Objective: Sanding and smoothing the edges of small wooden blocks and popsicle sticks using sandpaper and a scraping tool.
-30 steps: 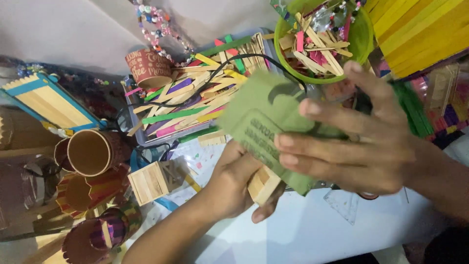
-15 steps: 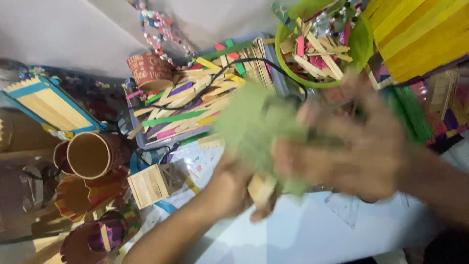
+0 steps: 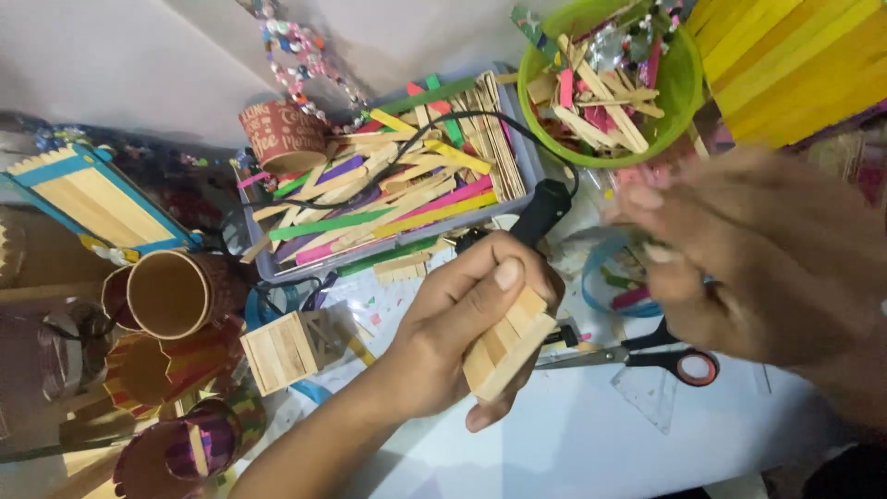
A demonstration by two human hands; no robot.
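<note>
— What do you have in your left hand [image 3: 453, 342]?

— I hold a small block of wooden sticks [image 3: 506, 344] glued together. My fingers are closed around it, the thumb lies along the top, and the block is a little above the white table [image 3: 573, 453], near the middle.

— And your right hand [image 3: 748, 259]?

— It is blurred, so I cannot tell if the fingers are open or closed, or if they hold something. It is above the table at the right, just beside the block but not touching it.

— What lies around?

— Under my right hand there are scissors [image 3: 647, 356] with black and red handles, flat on the table. Behind my left hand is a grey tray [image 3: 528, 157] full of coloured sticks, and a black glue gun [image 3: 540, 211] leans at its front edge. A green bowl [image 3: 684, 92] with more sticks stands at the right of the tray. At the left I see a small wooden box [image 3: 282, 349] and a brown paper cup [image 3: 171, 294] lying on its side.
</note>
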